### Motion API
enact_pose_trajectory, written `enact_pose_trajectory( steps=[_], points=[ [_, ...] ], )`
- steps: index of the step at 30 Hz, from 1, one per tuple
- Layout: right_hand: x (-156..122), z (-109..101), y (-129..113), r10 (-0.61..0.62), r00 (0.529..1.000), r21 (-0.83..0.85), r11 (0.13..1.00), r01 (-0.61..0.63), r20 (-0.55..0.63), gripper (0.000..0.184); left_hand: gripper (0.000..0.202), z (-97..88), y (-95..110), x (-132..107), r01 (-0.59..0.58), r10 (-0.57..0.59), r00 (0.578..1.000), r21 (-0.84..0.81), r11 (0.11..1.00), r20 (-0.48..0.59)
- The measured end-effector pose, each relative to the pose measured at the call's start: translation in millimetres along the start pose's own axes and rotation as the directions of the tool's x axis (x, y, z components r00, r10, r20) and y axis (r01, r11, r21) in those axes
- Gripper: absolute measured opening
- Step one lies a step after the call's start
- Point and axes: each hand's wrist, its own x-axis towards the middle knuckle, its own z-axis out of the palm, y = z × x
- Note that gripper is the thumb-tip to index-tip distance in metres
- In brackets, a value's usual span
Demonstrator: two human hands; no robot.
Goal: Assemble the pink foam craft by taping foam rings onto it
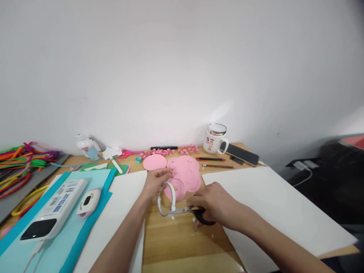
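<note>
White mug (209, 143), wall side: a "5" and a "2" legible up top – orange-brown chars. below them, too blurry to spell out w/ certainty. Lg. white device (63, 203) on the L: bold blue print plus smaller lines, n/r at this res. Sm. white gadget (89, 203) next to it – tiny dk. lettering, n/r. White bottle (87, 146): label print, also n/r.

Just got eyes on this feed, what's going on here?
A person's right hand holds black-handled scissors, blades at a curled white strip held in the left hand. Whether they're cutting right now isn't clear. Small white scraps lie below on the wooden table; pink paper circles lie beyond.
</note>
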Motion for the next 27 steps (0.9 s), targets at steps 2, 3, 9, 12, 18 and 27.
enact_pose_trajectory(
  steps=[2,3,9,12,18,27],
  points=[
    [-1,-5,-2,0.022,0.999,-0.033,0.999,-0.023,-0.032,0.028,0.031,0.1,-4,2,-0.008,0.008,1.000,0.045,0.999,0.008],
    [-2,-8,-3,0.031,0.998,-0.048,0.998,-0.033,-0.048,0.028,0.032,0.0,-6,2,-0.010,0.010,1.000,0.057,0.998,0.015],
    [-16,-23,14,0.217,0.976,-0.073,0.974,-0.215,0.020,0.031,0.032,-0.4,-8,1,-0.019,0.017,1.000,0.106,0.994,0.021],
    [-29,-16,38,0.379,0.921,-0.094,0.924,-0.371,0.090,0.032,0.034,1.2,-9,-2,-0.012,-0.002,0.997,0.203,0.979,0.071],
    [-36,-2,67,0.473,0.874,-0.083,0.881,-0.466,0.116,0.035,0.041,3.2,-14,-2,-0.079,0.045,0.992,0.308,0.948,0.116],
    [-23,3,54,0.439,0.898,0.035,0.897,-0.440,0.041,0.024,0.032,0.6,-19,3,-0.147,0.134,0.989,0.340,0.929,0.062]
  ],
)
